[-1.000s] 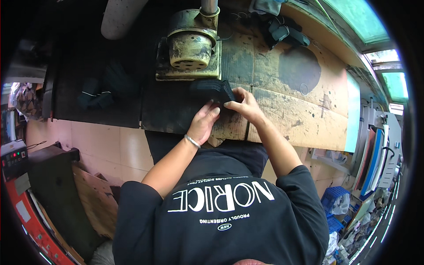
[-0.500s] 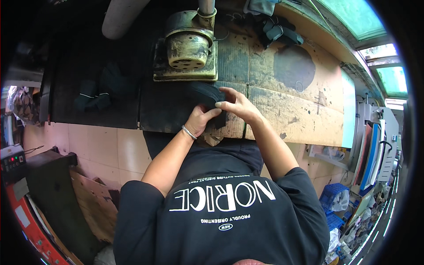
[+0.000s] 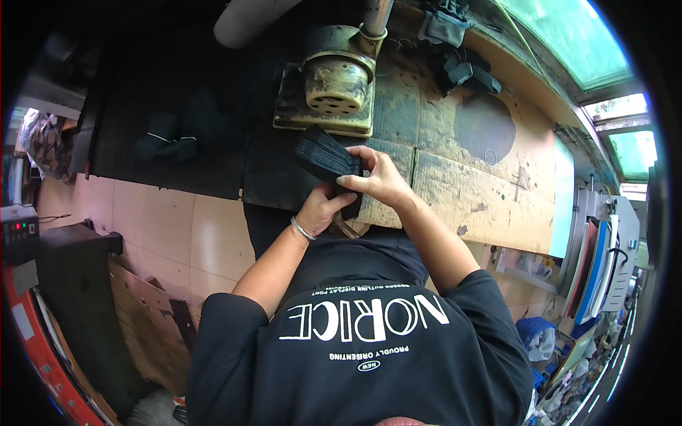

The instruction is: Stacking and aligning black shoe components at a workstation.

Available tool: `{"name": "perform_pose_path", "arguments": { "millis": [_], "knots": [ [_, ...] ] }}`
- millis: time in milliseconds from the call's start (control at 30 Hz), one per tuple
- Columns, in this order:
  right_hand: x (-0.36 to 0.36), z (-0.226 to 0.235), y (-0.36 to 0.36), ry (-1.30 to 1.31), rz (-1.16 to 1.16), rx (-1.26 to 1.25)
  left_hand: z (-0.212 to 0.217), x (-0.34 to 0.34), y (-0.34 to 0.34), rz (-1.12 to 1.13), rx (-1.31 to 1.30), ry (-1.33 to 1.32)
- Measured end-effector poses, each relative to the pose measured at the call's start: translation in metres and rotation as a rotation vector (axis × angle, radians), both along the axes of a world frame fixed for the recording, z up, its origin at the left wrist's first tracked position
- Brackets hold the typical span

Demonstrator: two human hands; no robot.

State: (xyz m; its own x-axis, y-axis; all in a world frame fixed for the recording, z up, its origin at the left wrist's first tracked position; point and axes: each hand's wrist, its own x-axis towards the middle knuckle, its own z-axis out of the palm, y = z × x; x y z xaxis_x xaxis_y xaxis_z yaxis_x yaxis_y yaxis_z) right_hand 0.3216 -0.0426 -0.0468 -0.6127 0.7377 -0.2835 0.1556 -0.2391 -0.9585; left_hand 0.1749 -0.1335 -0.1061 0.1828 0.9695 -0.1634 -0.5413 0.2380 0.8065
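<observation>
- Splays stack (image 3: 323,150) wider than half a second ago.
- Grips it with right hand (image 3: 380,177) and left hand (image 3: 321,207), left partly hidden.
- Holds it over table (image 3: 271,172), near machine (image 3: 335,82).
- Might scatter stack by slackening either grip.

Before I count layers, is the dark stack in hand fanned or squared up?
Fanned: the dark stack shows separate layer edges spreading leftward from the right hand.

A stained machine (image 3: 335,82) blocks the way beyond the hands (image 3: 381,179), while cardboard (image 3: 472,186) rightward leaves open room.
</observation>
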Motion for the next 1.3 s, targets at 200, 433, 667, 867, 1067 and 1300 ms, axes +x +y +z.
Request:
{"name": "perform_pose_path", "arguments": {
  "millis": [200,433,667,867,1067,1300],
  "knots": [
    [-0.02,0.001,-0.016,-0.03,-0.067,0.354,0.019,-0.012,-0.013,0.064,-0.096,-0.196],
    [-0.03,0.005,-0.009,0.086,-0.09,-0.029,0.034,-0.02,-0.015,0.143,-0.041,-0.145],
    [-0.035,-0.028,0.002,0.364,-0.208,-0.387,0.033,-0.044,-0.012,0.246,0.055,-0.082],
    [-0.017,-0.075,-0.004,-0.059,-0.048,0.119,0.044,-0.1,0.019,0.394,0.11,-0.035],
    [-0.002,-0.095,-0.031,-0.187,0.049,0.423,0.054,-0.158,0.071,0.507,0.232,0.056],
    [-0.007,-0.091,-0.033,-0.163,0.041,0.584,0.083,-0.179,0.121,0.521,0.326,0.133]
  ]
}}
